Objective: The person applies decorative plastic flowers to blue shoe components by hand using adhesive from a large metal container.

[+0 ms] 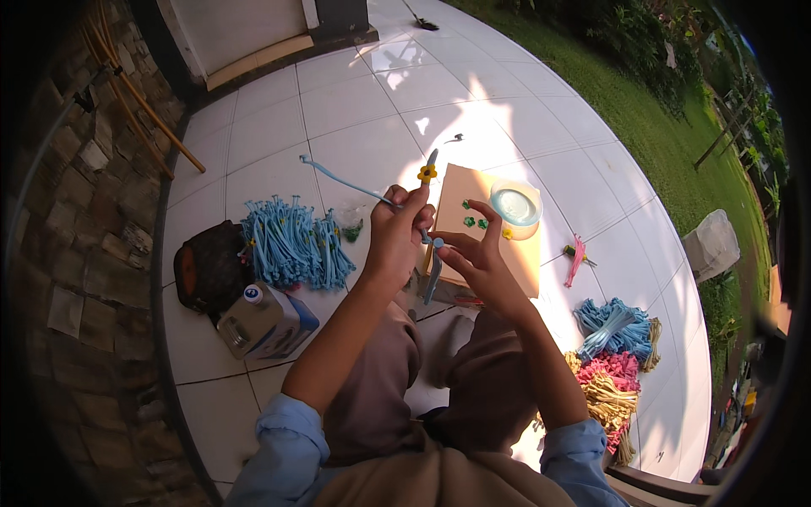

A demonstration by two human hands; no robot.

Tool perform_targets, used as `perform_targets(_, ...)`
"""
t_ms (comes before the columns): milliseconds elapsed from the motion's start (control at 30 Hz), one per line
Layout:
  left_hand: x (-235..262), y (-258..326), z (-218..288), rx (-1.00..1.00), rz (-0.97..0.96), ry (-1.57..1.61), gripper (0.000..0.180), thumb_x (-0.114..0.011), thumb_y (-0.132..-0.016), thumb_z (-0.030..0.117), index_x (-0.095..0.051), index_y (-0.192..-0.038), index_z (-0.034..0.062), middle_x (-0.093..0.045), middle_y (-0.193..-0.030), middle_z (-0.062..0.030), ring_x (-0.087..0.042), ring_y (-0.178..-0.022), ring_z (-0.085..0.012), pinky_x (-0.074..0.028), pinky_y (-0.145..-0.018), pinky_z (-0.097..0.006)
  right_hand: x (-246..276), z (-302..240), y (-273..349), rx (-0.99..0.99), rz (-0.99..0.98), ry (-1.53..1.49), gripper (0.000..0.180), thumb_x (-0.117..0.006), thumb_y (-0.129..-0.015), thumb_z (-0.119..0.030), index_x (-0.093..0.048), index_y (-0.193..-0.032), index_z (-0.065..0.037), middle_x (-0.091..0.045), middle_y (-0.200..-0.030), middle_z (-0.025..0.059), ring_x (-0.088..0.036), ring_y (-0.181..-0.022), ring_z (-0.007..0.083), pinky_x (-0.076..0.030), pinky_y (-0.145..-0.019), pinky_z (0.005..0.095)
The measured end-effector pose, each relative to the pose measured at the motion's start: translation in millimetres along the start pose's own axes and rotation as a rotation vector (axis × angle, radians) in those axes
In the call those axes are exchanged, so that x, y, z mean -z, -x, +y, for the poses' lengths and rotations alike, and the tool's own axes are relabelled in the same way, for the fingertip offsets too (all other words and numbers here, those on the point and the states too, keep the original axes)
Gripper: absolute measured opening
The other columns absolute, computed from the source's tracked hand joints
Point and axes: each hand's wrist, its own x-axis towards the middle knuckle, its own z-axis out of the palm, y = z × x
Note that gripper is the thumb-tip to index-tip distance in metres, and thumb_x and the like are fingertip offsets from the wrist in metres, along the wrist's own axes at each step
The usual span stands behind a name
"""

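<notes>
My left hand (400, 230) is closed around a light-blue strap (342, 177), whose long thin end sticks out to the far left. A yellow flower piece (428, 173) with a dark centre sits above that hand, below a grey pointed tip. Close beside it, my right hand (480, 264) pinches the strap near its round blue end (438, 242), one finger raised. A grey-blue length (432, 280) hangs beneath the fingertips. Just beyond is a cardboard box (459, 182) bearing small green flower pieces (470, 221), a yellow flower piece (507, 234) and a round clear tub (516, 204).
At left, a heap of light-blue straps (291, 241) lies beside a dark bag (211, 266) and a jerrycan (269, 321). Bundled blue (615, 328), pink and tan straps (610, 395) lie at right, below a pink strap piece (576, 260). A stone wall (84, 296) borders the left.
</notes>
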Motion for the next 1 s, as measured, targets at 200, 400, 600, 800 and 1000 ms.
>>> perform_targets(200,19,-29,32,0.071,-0.028,-0.073,0.02,-0.062,-0.087,0.018,-0.046,-0.088,0.0059,-0.054,-0.091,-0.0124,-0.057,-0.086,-0.0194,-0.049,-0.076,-0.027,-16,-12,-18,0.063,-0.04,-0.048,0.021,-0.065,-0.082,-0.01,-0.06,-0.097,0.004,-0.027,-0.131,0.0108,-0.058,-0.1,0.0247,-0.052,-0.081,0.0351)
perform_targets(400,56,-13,44,-0.519,-0.056,-1.641,0.051,-0.069,-0.079,0.026,-0.045,-0.122,0.0118,-0.048,-0.12,-0.0106,-0.047,-0.114,-0.035,-0.035,-0.104,-0.044,1,-32,-31,0.011,0.193,-0.349,0.068,-0.068,-0.08,-0.01,-0.022,-0.13,-0.002,-0.064,-0.094,0.0198,-0.06,-0.092,0.0226,-0.046,-0.085,0.0324)
perform_targets(600,25,1,21,-1.062,-0.754,-1.674,0.065,-0.077,-0.065,0.016,-0.05,-0.122,0.0342,-0.037,-0.131,-0.0027,-0.034,-0.126,-0.027,-0.027,-0.108,-0.05,6,-32,-24,-0.175,0.127,-0.473,0.05,-0.061,-0.085,-0.011,-0.034,-0.125,0.001,-0.061,-0.103,0.0163,-0.058,-0.095,0.0195,-0.045,-0.088,0.0311)
perform_targets(800,-4,3,27,-0.876,-0.751,-1.343,0.015,-0.063,-0.082,0.02,-0.062,-0.095,0.0129,-0.057,-0.101,-0.0046,-0.056,-0.095,-0.0206,-0.043,-0.089,-0.04,10,-54,-9,-0.236,0.129,-0.437,0.046,-0.059,-0.085,-0.007,-0.035,-0.125,-0.004,-0.059,-0.086,0.0088,-0.061,-0.082,0.0146,-0.051,-0.07,0.0257)
perform_targets(1000,-25,-1,24,-0.496,-0.558,-1.197,0.024,-0.06,-0.086,0.023,-0.058,-0.083,-0.0012,-0.053,-0.072,-0.0083,-0.051,-0.065,-0.0158,-0.041,-0.061,-0.029,28,-57,5,0.001,0.205,-0.323,0.046,-0.063,-0.084,-0.01,-0.037,-0.121,-0.005,-0.057,-0.088,0.0052,-0.054,-0.071,0.0093,-0.04,-0.056,0.0222)
